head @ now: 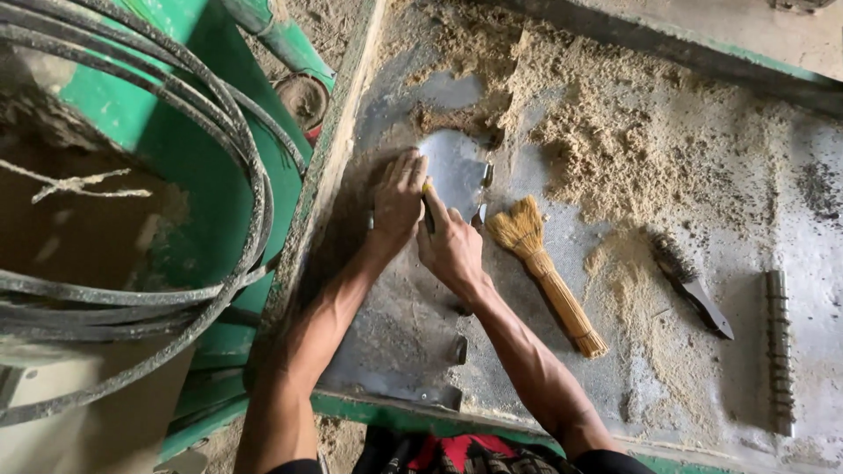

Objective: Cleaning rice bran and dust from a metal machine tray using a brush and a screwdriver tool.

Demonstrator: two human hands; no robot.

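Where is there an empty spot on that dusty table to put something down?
Bare metal shows below the hands, toward the near green edge, and in a strip between the wire brush and ridged rod. It is crowded around the straw broom, and sawdust heaps cover the far side.

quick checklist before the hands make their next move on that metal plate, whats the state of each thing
1. Left hand flat on the plate: ok.
2. Right hand has a grip on a yellow-handled tool: ok; tool tip hidden, cannot tell.
3. Plate free of sawdust: ok where shiny; piles remain around it.
4. Straw brush within reach beside the right hand: ok.
5. Wire brush and threaded rod apart from the hands: ok.
6. Cables off the table: ok.
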